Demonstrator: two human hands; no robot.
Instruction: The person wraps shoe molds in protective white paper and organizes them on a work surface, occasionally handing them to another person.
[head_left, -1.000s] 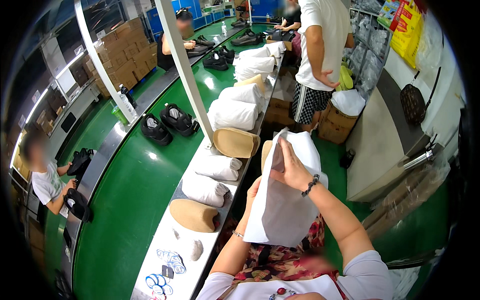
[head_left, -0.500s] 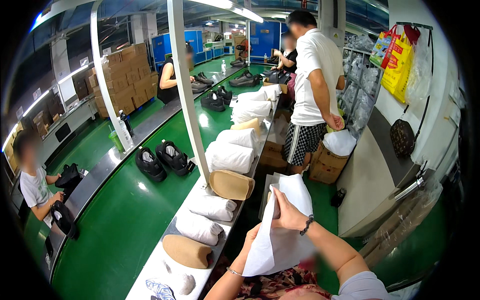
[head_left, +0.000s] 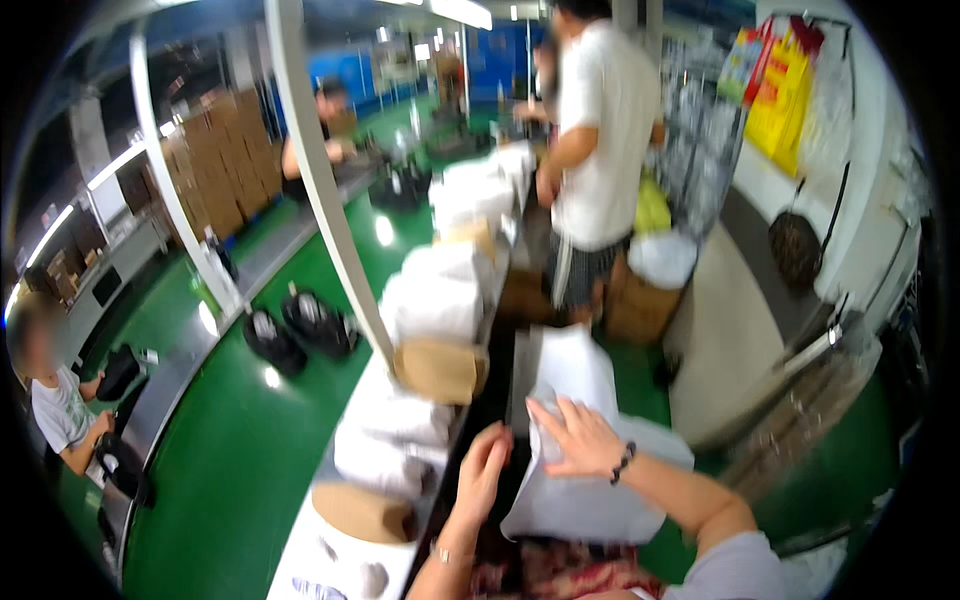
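Note:
My right hand (head_left: 582, 440) lies with fingers spread on a crumpled white paper bundle (head_left: 546, 408). Whatever is inside that bundle is hidden. Under it, a wide white paper sheet (head_left: 590, 505) spreads over my lap side, and further white sheets (head_left: 572, 365) lie just beyond. To the left of the paper, my left hand (head_left: 484, 468) is raised with its fingers bent and close together. Nothing shows in it, and a dark gap separates it from the bundle; motion blurs both hands. Beside my left arm, a tan curved insert (head_left: 360, 512) rests on the bench.
White wrapped bundles (head_left: 385, 460) and another tan insert (head_left: 430, 370) line the narrow bench. A white post (head_left: 320, 180) rises from it. Black shoes (head_left: 318, 322) stand on the green table (head_left: 225, 430). A person in a white shirt (head_left: 605, 130) stands ahead; cardboard boxes (head_left: 645, 300) are behind them.
The paper held upright between both hands is now lowered and spread flat. My left hand has come off it to the left; my right hand has opened onto the bundle. The view has shifted.

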